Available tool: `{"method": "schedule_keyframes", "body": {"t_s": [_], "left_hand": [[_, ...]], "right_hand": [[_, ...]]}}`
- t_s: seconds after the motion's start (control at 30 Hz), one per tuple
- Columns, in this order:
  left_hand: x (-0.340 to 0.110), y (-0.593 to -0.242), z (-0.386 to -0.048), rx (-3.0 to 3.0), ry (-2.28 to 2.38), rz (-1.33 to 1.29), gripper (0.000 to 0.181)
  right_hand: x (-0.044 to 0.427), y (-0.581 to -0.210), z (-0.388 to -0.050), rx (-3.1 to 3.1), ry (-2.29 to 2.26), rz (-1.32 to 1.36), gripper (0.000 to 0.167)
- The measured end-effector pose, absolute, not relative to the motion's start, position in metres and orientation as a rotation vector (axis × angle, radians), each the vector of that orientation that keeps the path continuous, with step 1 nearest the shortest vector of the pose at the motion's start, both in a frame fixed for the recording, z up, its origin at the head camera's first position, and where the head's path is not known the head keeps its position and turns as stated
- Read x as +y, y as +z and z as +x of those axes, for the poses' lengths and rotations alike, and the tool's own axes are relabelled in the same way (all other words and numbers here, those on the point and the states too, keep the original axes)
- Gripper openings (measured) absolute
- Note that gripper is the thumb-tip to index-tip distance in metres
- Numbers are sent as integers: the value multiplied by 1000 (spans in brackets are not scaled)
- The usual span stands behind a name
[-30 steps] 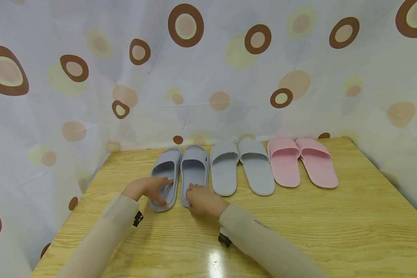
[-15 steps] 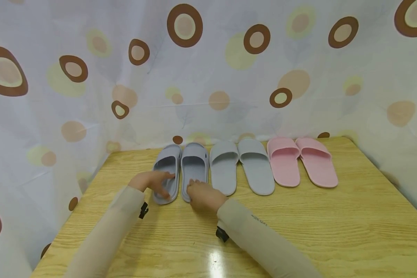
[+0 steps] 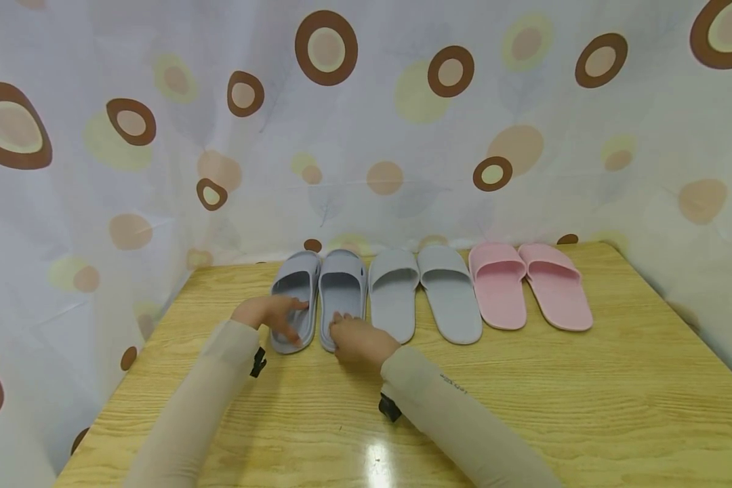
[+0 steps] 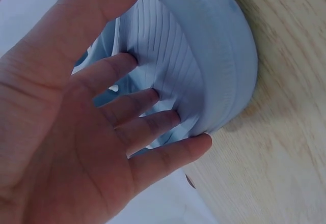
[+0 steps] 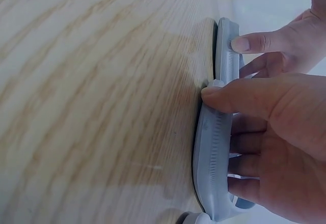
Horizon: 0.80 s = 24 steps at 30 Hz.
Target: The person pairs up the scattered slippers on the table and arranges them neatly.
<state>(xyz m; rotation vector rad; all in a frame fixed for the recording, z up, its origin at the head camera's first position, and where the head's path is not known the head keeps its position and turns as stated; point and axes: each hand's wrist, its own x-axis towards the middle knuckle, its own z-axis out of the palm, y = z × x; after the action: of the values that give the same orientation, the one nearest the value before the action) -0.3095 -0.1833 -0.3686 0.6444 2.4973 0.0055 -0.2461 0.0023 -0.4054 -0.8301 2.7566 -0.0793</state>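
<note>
A blue-grey pair of slippers lies at the left end of a row, toes toward the back. My left hand (image 3: 272, 316) holds the left slipper (image 3: 299, 263) by its heel end, fingers spread on the ribbed footbed (image 4: 163, 40). Beside it, my right hand (image 3: 362, 342) grips the heel of the right slipper (image 3: 341, 266). From the right wrist, my right thumb is seen against that heel's outer edge (image 5: 211, 152), with the fingers over the footbed. Both slippers rest on the table. In the head view, my right fingertips are partly hidden.
A light grey pair of slippers (image 3: 393, 305) stands just right of the held pair, and a pink pair (image 3: 501, 301) beyond that. The wooden table (image 3: 512, 393) meets a dotted curtain (image 3: 378, 135) at the back and sides.
Both hands have moved away from me, sliding the blue-grey slippers back toward the curtain. Their toes now stand about level with the grey pair. The grey and pink pairs have stayed put.
</note>
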Motion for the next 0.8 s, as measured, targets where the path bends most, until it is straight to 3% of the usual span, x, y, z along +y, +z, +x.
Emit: {"method": "schedule_keyframes", "body": {"t_s": [0.53, 0.8], "left_hand": [[-178, -371, -306, 2500, 97, 482, 89], [-171, -365, -298, 2538, 105, 391, 87]], "right_hand": [[9, -404, -250, 2732, -141, -812, 55], [22, -399, -247, 2738, -250, -903, 49]]}}
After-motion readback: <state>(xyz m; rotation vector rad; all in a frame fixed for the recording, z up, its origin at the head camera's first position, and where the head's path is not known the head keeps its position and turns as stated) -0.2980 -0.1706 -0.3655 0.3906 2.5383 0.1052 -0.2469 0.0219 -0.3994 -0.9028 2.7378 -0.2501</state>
